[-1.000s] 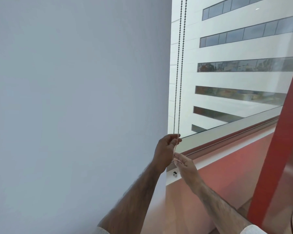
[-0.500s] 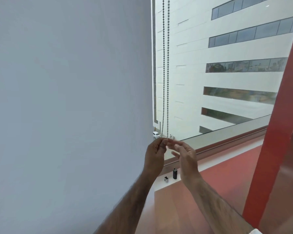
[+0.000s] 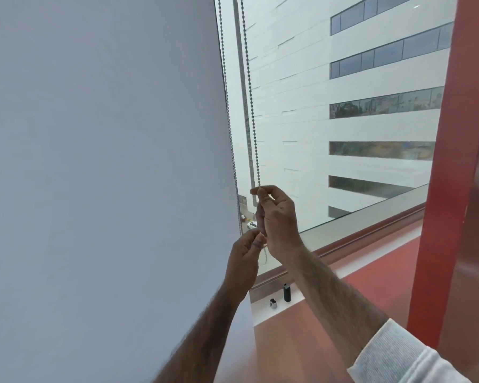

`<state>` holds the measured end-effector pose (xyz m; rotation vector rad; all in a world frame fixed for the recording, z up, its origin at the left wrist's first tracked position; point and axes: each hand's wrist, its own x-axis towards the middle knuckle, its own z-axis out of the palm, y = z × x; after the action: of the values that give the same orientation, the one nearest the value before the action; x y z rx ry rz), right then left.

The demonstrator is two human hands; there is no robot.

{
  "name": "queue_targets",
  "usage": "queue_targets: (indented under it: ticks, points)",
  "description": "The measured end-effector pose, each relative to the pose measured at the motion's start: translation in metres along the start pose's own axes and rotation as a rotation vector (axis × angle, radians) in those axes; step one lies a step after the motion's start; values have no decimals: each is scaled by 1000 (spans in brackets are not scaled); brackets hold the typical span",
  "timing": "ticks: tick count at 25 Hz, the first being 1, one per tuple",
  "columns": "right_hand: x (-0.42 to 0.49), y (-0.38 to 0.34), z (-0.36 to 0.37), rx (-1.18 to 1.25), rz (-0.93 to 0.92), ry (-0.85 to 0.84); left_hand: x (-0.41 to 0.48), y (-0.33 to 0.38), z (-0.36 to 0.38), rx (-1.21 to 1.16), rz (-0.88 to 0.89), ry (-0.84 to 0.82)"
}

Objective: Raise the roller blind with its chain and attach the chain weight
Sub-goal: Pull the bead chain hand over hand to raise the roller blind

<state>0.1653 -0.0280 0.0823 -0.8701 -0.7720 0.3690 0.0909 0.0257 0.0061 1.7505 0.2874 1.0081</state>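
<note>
The pale grey roller blind fills the left of the view and hangs down past the sill. Two strands of the beaded chain drop beside its right edge. My right hand pinches the right strand at its top fingers. My left hand, lower and to the left, pinches the left strand, and a short loop of chain hangs between both hands. A black cylindrical chain weight stands on the white sill, with a small silver piece beside it.
The window glass looks out on a white building. A red column stands at the right. Below the sill runs a red surface.
My right hand has climbed up the right strand while my left hand stays lower on the left strand. The view has shifted right and down, showing more of the sill and the weight.
</note>
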Motion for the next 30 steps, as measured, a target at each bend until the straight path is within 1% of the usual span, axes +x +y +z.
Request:
queue_targets:
  ticks: [4,8,11,14,17,21,23,26,28,30]
  points:
    - [-12,8,-7,-101,-28,-22,13,17,-8,-142,-5,53]
    - [-20,11,-4,-95,-81,-58,32,40,-13,-263,24,88]
    - [-21,10,-3,-114,-82,-67,43,58,-16,-318,76,92]
    - [-19,16,-4,-98,-52,-57,50,73,-16,-333,112,59]
    - [-19,30,-7,-147,-20,-49,55,82,-16,-333,92,26]
    - [-33,45,-14,-209,-17,-41,58,82,-17,-336,88,-17]
    - [-36,42,-13,-188,-11,-54,55,80,-13,-328,99,-15]
    - [-39,36,-7,-120,11,-75,55,78,-4,-294,138,110]
    - [-37,36,-7,-133,25,-121,56,80,-3,-210,181,216]
    - [-31,31,-10,-190,28,-145,57,81,-8,-113,234,258]
